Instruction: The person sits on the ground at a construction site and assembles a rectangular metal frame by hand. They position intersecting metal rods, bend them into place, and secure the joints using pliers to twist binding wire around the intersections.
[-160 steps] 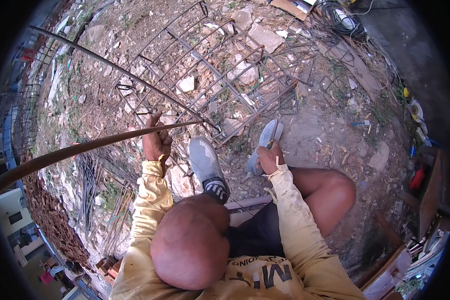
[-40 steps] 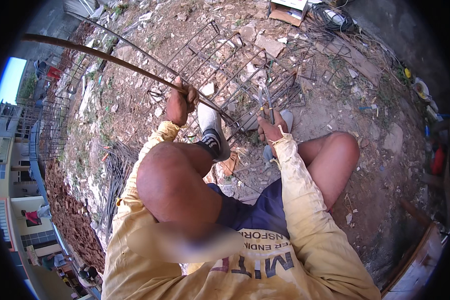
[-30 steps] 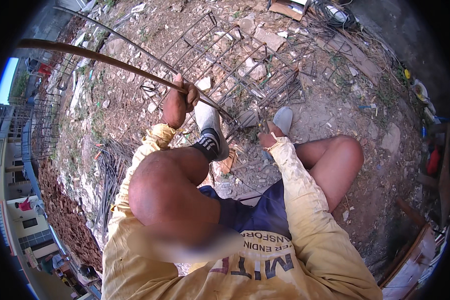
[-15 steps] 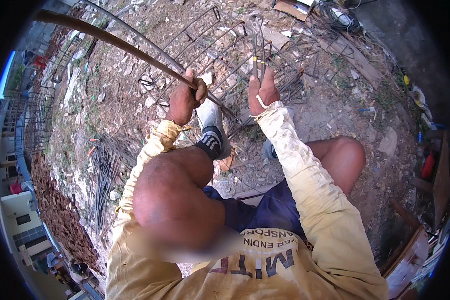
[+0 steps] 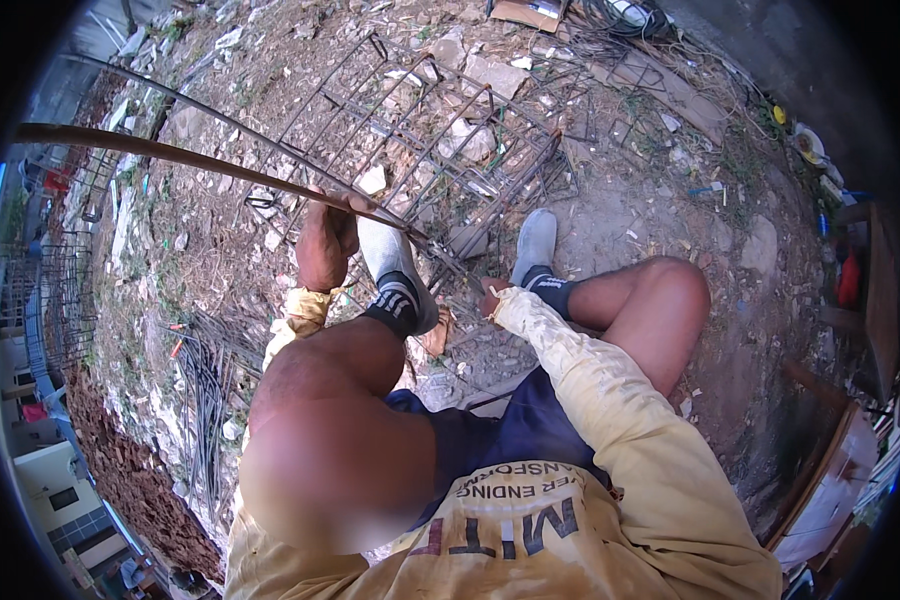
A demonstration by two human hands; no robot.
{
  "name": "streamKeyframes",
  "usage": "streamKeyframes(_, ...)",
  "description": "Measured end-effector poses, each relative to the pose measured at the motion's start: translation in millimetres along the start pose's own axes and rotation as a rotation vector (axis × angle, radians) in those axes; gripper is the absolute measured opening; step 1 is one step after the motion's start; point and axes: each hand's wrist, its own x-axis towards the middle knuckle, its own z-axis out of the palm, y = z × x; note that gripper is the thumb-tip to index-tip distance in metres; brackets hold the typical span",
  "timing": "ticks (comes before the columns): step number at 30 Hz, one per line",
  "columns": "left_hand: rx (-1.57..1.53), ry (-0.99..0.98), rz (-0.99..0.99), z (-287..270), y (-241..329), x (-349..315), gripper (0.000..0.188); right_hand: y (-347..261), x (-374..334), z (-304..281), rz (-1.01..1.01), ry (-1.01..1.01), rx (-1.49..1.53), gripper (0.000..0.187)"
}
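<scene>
A long rust-brown steel rod (image 5: pixel 170 152) runs in from the far left, its near end reaching between my feet. My left hand (image 5: pixel 326 242) is closed around it near that end. Low between my shoes, my right hand (image 5: pixel 492 297) is closed on the handles of long pincers (image 5: pixel 458 266). Their head points up and left and lies at the rod's end; whether the jaws grip it cannot be made out. A second, thinner rod (image 5: pixel 210 112) slants alongside. Just beyond lies a tied rebar cage (image 5: pixel 410 110) of bars and bent stirrups.
Rubble and pale stones cover the ground (image 5: pixel 610 300). A heap of dark thin bars (image 5: pixel 205 400) lies at the left. Coiled cable (image 5: pixel 620 18) sits at the far edge, boards (image 5: pixel 830 490) at the right. My grey shoes (image 5: pixel 536 245) flank the rod's end.
My right hand has come down and toward me, swinging the pincers from pointing away to the rod's end. My left hand and the brown rod sit lower and further left in view.
</scene>
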Motion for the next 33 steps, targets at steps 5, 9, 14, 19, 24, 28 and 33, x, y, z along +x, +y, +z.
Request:
streamKeyframes(5,-0.335,0.557,-0.023,-31.1,-9.0,-30.2,0.075,-58.7,-11.2,-59.6,0.211,0.360,0.390,0.025)
streamKeyframes(9,-0.497,0.693,-0.158,-30.9,-35.2,-44.7,0.088,-38.6,9.2,-72.7,0.423,0.528,0.943,0.028)
streamKeyframes(14,-0.535,0.633,-0.193,-32.8,-39.2,-49.3,0.087,-47.1,28.9,-110.9,0.503,0.877,1.705,0.023)
streamKeyframes(19,-0.526,0.584,-0.261,-30.3,-44.8,-49.6,0.085,-55.0,81.8,-104.0,0.502,0.541,2.066,0.026)
streamKeyframes(24,-0.565,0.417,-0.286,-18.5,-51.7,-41.8,0.086,-49.2,124.4,-51.9,0.195,0.159,1.043,0.033)
streamKeyframes(28,-0.640,0.409,-0.050,-31.0,-54.2,-68.5,0.083,-133.7,38.1,-74.5,0.293,0.584,1.454,0.025)
streamKeyframes(33,-0.191,-0.008,-0.529,-17.4,-55.2,-47.5,0.056,-103.1,20.8,-26.2,0.544,0.769,1.761,0.029)
